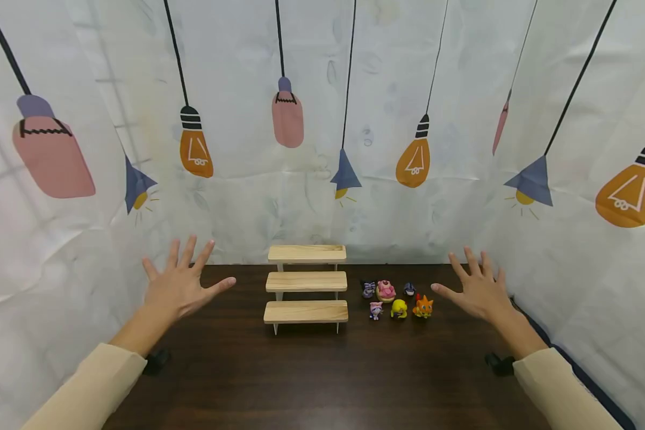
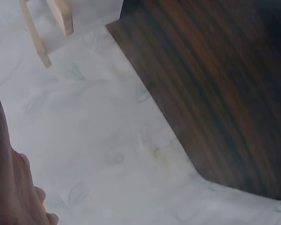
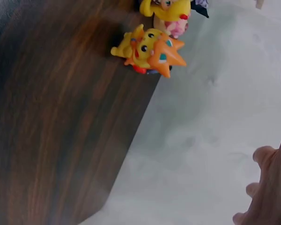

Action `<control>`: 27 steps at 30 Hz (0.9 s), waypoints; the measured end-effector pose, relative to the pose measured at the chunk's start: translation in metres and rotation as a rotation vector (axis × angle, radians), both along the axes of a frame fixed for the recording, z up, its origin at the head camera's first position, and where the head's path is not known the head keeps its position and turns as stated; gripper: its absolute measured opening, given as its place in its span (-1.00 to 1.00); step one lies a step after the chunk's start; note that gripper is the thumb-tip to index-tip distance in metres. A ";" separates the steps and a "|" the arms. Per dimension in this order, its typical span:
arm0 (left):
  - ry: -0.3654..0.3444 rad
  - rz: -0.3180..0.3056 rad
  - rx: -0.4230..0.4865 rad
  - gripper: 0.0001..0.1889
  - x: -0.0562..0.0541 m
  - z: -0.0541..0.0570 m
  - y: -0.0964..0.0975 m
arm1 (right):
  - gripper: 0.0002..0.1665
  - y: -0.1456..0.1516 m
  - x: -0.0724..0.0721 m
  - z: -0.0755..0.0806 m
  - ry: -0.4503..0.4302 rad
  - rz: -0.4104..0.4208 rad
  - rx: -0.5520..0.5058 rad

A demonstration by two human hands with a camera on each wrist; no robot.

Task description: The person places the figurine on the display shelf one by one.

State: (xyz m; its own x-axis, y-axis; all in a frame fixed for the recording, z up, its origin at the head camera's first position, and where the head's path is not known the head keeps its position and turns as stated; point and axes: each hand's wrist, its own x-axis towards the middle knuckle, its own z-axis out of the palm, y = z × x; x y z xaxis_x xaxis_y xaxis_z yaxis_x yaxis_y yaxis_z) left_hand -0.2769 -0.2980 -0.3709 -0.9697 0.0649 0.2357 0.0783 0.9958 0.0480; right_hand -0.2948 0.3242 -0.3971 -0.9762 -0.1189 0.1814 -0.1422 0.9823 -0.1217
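My left hand (image 1: 178, 286) is held out over the left of the table, fingers spread wide, with nothing in it. On the other side my right hand (image 1: 481, 289) is spread the same way, its thumb nearest the small toy figures. Those stand in two loose rows: an orange and yellow figure (image 1: 423, 307), a yellow one (image 1: 399, 309), a pink and white one (image 1: 375, 310), a pink one (image 1: 386, 291), a dark purple one (image 1: 368, 289) and a dark blue one (image 1: 409, 289). Between the hands stands a three-step wooden display stand (image 1: 306, 280).
The dark wooden table (image 1: 301, 382) meets a white curtain (image 1: 236, 209) printed with hanging lamps, which encloses the back and both sides. A black band (image 1: 500, 364) sits at the right wrist, and another dark piece (image 1: 157, 362) at the left.
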 end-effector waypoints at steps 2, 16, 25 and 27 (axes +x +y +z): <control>0.015 -0.008 0.005 0.12 0.002 -0.004 0.002 | 0.22 -0.001 0.002 -0.003 -0.002 0.006 -0.013; 0.005 -0.019 0.102 0.09 0.005 -0.054 0.027 | 0.15 -0.013 0.004 -0.038 0.015 0.009 -0.141; -0.008 -0.026 0.274 0.02 0.001 -0.090 0.054 | 0.07 -0.022 -0.005 -0.069 -0.032 -0.037 -0.340; -0.008 -0.027 0.312 -0.01 0.000 -0.098 0.060 | 0.05 -0.024 -0.006 -0.075 -0.054 -0.047 -0.391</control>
